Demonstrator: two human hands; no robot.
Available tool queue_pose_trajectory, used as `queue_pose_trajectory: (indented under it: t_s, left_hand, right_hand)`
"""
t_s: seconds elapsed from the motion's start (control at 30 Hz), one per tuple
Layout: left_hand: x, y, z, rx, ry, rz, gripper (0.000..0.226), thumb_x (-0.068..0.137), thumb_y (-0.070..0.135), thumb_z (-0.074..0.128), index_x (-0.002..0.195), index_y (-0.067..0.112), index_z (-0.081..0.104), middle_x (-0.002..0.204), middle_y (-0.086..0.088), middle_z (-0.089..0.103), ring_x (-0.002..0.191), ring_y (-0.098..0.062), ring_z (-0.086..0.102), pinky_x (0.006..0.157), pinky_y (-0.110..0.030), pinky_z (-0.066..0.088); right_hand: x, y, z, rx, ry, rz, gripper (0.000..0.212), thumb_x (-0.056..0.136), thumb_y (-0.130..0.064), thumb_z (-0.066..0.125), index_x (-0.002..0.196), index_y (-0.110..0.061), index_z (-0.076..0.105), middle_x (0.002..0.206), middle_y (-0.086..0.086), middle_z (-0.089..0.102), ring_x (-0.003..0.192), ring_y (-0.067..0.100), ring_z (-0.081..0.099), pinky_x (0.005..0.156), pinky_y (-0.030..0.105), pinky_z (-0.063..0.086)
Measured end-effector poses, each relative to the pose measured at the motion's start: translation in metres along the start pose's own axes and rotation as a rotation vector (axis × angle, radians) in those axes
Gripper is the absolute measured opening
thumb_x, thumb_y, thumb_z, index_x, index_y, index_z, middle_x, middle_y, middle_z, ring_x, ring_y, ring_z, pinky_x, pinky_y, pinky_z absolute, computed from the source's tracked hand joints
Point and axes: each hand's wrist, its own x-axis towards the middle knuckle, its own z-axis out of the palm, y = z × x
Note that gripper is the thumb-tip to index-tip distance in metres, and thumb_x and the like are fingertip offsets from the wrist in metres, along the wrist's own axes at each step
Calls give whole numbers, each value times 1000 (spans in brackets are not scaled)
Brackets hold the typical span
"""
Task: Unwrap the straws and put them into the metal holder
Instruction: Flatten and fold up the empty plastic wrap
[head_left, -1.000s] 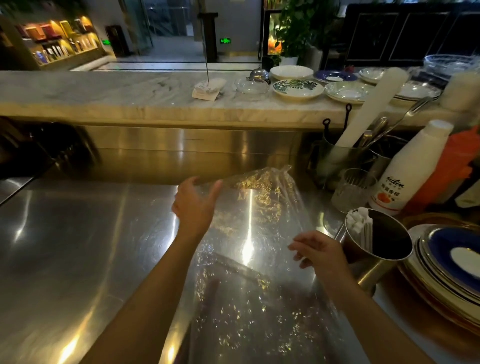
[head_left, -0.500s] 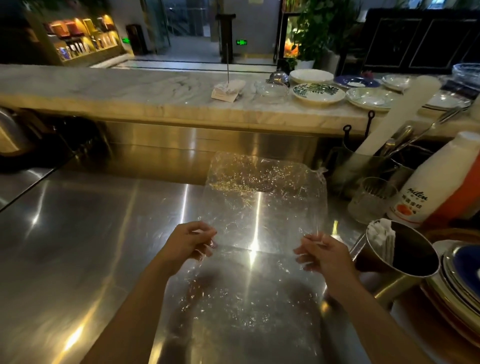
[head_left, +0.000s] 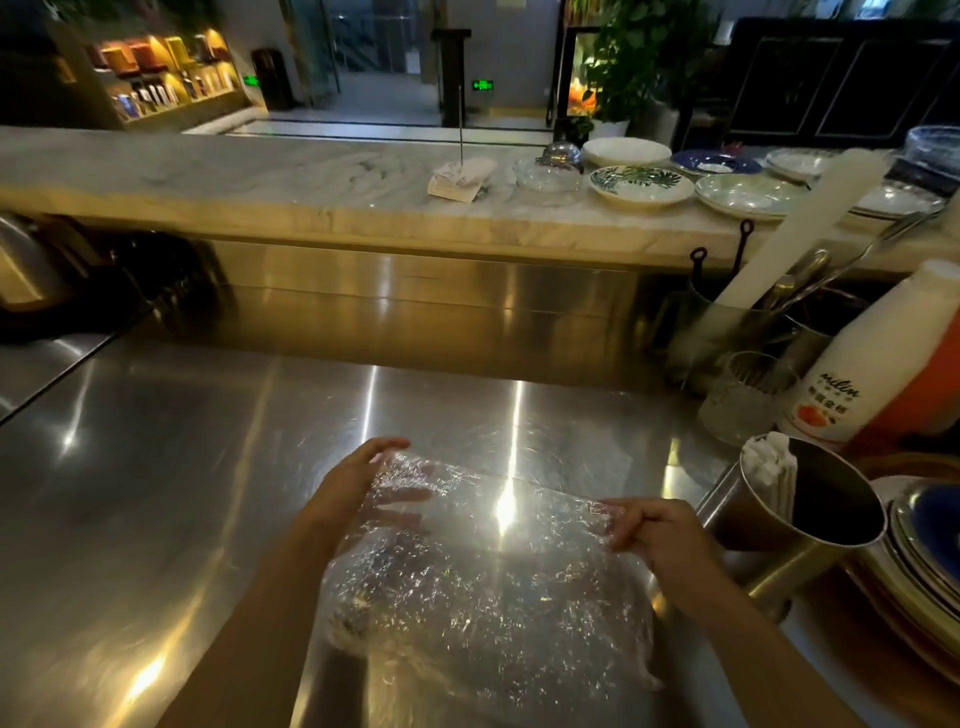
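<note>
A clear crinkled plastic wrapper (head_left: 483, 587) lies folded over on the steel counter (head_left: 156, 493) in front of me. My left hand (head_left: 363, 488) grips its far left edge, with the fingers showing through the film. My right hand (head_left: 660, 535) pinches its far right edge. The metal holder (head_left: 795, 525) stands tilted just right of my right hand, with white straws (head_left: 769, 467) bunched against its left inner wall.
Stacked plates (head_left: 924, 540) sit at the right edge. A white bottle (head_left: 872, 364), a glass (head_left: 748, 395) and a utensil container (head_left: 727, 322) stand behind the holder. Plates and bowls line the marble ledge (head_left: 260, 176) beyond.
The wrapper lay spread flat a moment ago; both hands have pulled its far half back toward me, so it now lies doubled over. The view has shifted left and nearer.
</note>
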Motion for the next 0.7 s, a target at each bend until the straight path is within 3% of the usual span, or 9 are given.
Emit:
queue_pose_trajectory:
  t_s: [0.1,0.2,0.27,0.33,0.4,0.47,0.57,0.63,0.7]
  left_hand:
    - [4,-2,-4,48,7,-140,46,87,53,43,112,16,54,101,-27,68,87,-39,68,55,-35,55]
    - [2,-7,-1,286,-67,-89,40,81,23,64,116,13,49,91,-15,74,84,-32,70,59,-33,53]
    - [3,-7,4,363,19,11,39,81,2,62,116,10,47,86,-14,74,75,-28,70,57,-33,54]
    - [4,-1,11,366,66,142,44,81,-6,59,119,10,43,89,-13,71,72,-23,68,57,-32,54]
    - [2,9,17,437,60,265,46,82,-9,56,120,14,41,88,-9,70,71,-18,67,57,-24,52]
    - [-1,22,24,526,21,367,46,83,-11,51,119,16,43,85,-4,70,68,-13,65,57,-17,49]
    - [-9,41,37,605,-65,490,47,82,-15,48,112,22,50,83,-2,70,70,-14,66,66,-20,51]
    - [-13,50,46,619,-169,549,52,82,-15,51,110,29,51,84,-2,71,75,-20,67,74,-27,54]
    - [-14,56,54,652,-282,578,57,81,-11,57,114,35,50,81,1,71,76,-19,68,74,-26,54]
  right_hand:
    - [4,0,-6,-63,81,1,46,73,28,37,40,3,56,75,6,70,64,21,68,48,19,53]
    - [2,-5,-4,-277,73,-43,41,72,25,42,51,-4,63,88,4,65,82,16,59,59,10,49]
    - [-1,-7,-2,-461,41,-98,43,73,21,42,61,-12,65,100,1,61,87,10,54,62,5,43]
    - [-3,-7,3,-633,65,-163,42,73,17,43,70,-19,64,114,0,58,100,18,53,77,21,44]
    - [-2,-10,9,-818,103,-272,37,72,13,50,82,-20,64,118,0,58,114,21,48,98,35,31]
    - [2,-19,16,-764,92,-347,31,77,6,57,97,-18,62,115,2,60,113,21,50,105,41,29]
    - [6,-38,22,-613,-109,-360,38,78,-11,67,111,-24,54,111,-8,58,107,11,53,95,25,39]
    - [9,-50,26,-596,-298,-282,43,75,-19,72,107,-35,49,103,-15,59,99,1,55,83,13,40]
    - [14,-58,28,-561,-426,-195,36,73,-14,73,95,-35,55,88,-13,65,85,6,64,74,12,48]
